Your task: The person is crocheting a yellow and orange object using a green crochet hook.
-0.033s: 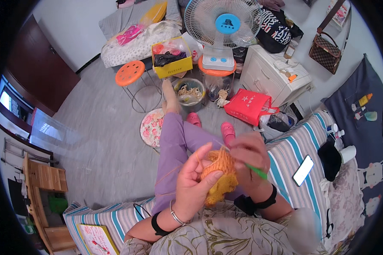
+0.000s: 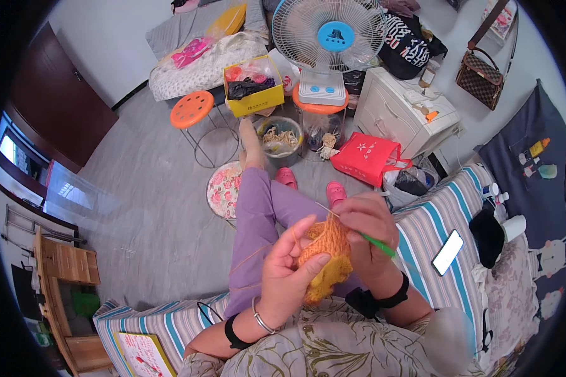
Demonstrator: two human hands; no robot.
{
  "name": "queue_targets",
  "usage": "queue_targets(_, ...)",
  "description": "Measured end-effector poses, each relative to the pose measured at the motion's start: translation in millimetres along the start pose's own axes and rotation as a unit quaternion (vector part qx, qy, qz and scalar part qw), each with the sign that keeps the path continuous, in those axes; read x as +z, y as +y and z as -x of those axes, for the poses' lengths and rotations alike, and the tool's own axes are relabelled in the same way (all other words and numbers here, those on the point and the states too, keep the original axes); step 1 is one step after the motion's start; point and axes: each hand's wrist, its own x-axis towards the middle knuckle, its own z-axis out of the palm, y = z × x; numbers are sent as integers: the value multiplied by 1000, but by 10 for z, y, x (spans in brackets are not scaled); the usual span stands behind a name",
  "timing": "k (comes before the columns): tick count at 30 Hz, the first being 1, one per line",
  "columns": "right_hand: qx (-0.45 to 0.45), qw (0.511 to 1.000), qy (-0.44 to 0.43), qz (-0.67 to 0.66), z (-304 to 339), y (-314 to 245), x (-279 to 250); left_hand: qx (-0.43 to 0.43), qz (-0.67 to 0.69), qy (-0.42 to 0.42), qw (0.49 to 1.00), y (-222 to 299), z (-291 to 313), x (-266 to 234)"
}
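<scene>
Orange and yellow crochet work (image 2: 331,246) sits over my lap, its upper part orange and its lower part yellow. My left hand (image 2: 284,269) is closed around its left side, thumb pressed on the front. A strand of orange yarn (image 2: 250,256) runs from the left fingers down across the purple trousers. My right hand (image 2: 370,227) grips a crochet hook (image 2: 378,245) with a green handle. Its thin metal shaft points up and left above the top edge of the work; whether the tip holds a loop is too small to tell.
A white phone (image 2: 448,252) lies on the striped cover at my right. A flowered stool (image 2: 224,191) supports my leg. Ahead stand an orange stool (image 2: 192,109), a bucket (image 2: 282,153) of yarn, a fan (image 2: 322,89) and a red bag (image 2: 366,157).
My right hand was blurred by motion and is now sharp. The hook's shaft shows more clearly, up and left of the fingers. My left hand holds nearly the same place.
</scene>
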Motion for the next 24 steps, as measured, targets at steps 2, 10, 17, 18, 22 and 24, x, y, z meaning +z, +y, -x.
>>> queue_targets(2,36,999,22,18,16,29,-1,1,-8,-14,1000,-35,33,-31)
queue_targets(10,215,963,91,-131,82,-163,-49,-41,-106,-148,982,257,-19,-376)
queue_targets(17,257,931,106,-236,103,-320,1,42,27,-240,969,566,-84,-333)
queue_targets(18,218,950,100,-201,151,-343,66,43,26,-240,969,510,-102,-254)
queue_targets(22,158,966,72,-194,137,-364,123,32,96,-96,990,339,-112,-34)
queue_targets(24,144,972,63,-175,105,-349,131,56,7,-70,996,263,-74,46)
